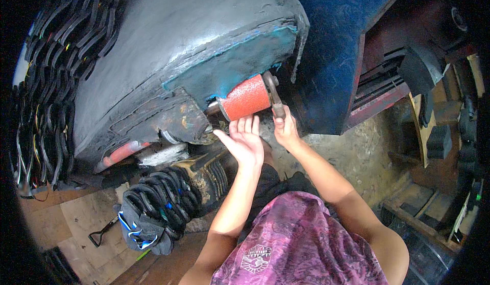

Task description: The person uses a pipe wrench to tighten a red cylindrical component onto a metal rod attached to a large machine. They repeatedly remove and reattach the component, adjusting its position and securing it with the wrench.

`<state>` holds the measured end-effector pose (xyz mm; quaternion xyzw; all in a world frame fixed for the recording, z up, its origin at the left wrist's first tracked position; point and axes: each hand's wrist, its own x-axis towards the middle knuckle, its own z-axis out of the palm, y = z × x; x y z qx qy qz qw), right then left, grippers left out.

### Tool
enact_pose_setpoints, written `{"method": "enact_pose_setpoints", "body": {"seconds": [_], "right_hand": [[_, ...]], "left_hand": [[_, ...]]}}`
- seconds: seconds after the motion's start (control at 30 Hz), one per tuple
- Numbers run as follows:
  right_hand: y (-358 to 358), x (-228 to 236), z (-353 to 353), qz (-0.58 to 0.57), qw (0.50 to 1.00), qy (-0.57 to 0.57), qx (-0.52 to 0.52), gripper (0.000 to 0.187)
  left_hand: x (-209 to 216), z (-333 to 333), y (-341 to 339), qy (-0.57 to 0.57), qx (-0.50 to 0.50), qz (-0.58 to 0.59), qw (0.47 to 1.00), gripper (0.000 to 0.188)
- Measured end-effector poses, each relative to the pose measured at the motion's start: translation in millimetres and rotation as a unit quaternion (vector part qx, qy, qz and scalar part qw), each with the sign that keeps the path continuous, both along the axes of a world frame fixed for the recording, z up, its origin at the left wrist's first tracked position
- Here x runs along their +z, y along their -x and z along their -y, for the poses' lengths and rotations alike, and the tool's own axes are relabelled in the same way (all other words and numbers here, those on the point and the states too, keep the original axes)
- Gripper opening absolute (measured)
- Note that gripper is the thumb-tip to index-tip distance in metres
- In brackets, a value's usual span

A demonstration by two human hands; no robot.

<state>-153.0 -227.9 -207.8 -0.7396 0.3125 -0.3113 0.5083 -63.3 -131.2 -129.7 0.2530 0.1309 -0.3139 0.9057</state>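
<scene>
A red, rough-surfaced abrasive drum (pixel 246 98) sits on a metal shaft (pixel 212 108) below a grey machine housing. My left hand (pixel 246 141) is palm up beneath the drum, fingers stretched out and open, with the fingertips at the drum's lower edge. Whether they press on it I cannot tell. My right hand (pixel 287 129) is closed round the lower end of a dark metal wrench (pixel 276 100). The wrench's upper end lies against the drum's right end, beside a nut or bolt head (pixel 276 80).
The large grey housing (pixel 168 34) curves over the drum, with a torn teal patch (pixel 219 73) along its edge. A blue metal panel (pixel 326 55) stands to the right. Dark curved pieces are stacked (pixel 66 60) on the left and bundled (pixel 163 203) low beside my left forearm.
</scene>
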Motion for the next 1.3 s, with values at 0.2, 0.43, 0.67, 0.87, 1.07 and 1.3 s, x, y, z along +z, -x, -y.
{"method": "enact_pose_setpoints", "body": {"seconds": [0.2,0.43,0.67,0.87,1.07,1.3], "right_hand": [[1,26,-9,-0.015,1.0,-0.013,-0.022,0.081],[17,81,-23,-0.092,0.993,-0.07,-0.022,0.053],[17,77,-21,-0.071,0.994,-0.081,-0.01,0.054],[24,97,-18,-0.177,0.972,-0.151,0.022,0.052],[33,102,-15,-0.168,0.963,-0.196,0.072,0.051],[29,88,-11,-0.163,0.979,-0.115,0.047,0.062]], "left_hand": [[36,60,-21,0.112,0.11,-0.076,0.985,0.084],[28,78,-30,0.181,0.117,-0.065,0.974,0.079],[26,67,-20,0.135,0.126,-0.07,0.98,0.073],[31,82,-34,0.3,0.092,-0.014,0.949,0.067],[9,87,-43,0.336,0.08,0.018,0.938,0.064],[39,75,-8,0.179,0.152,-0.039,0.971,0.06]]}}
